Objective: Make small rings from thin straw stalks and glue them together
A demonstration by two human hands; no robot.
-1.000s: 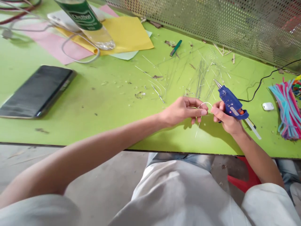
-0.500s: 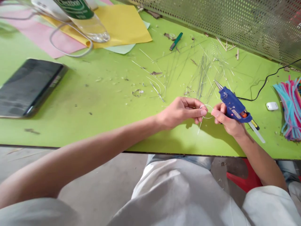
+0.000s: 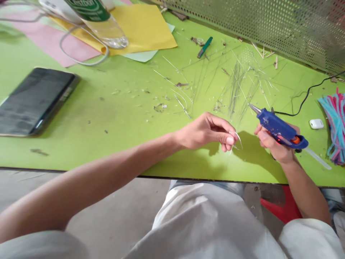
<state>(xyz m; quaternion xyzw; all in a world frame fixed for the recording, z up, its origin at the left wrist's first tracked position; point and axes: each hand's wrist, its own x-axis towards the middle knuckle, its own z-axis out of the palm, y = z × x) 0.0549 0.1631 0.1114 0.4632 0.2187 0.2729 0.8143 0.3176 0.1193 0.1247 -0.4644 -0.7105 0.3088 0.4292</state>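
My left hand pinches a thin wire bent into a loop between thumb and fingertips, just above the green table. A little to the right, my right hand is closed round a blue hot glue gun. The gun's metal nozzle points up and left, away from me. From its back end sticks a clear glue stick, and a small red light glows on its side. My right fingertips are apart from the wire loop. Beyond both hands lie several straight thin wires on the table.
A dark tablet-like device lies at the left. Behind it are a bottle, yellow paper and a pale cable. A green cutter lies farther back. At the right are a white case and pipe cleaners. A perforated panel borders the back.
My right hand has let go of the wire loop and moved right with the glue gun, which has turned in the hand. My left hand keeps the loop, now turned more edge-on.
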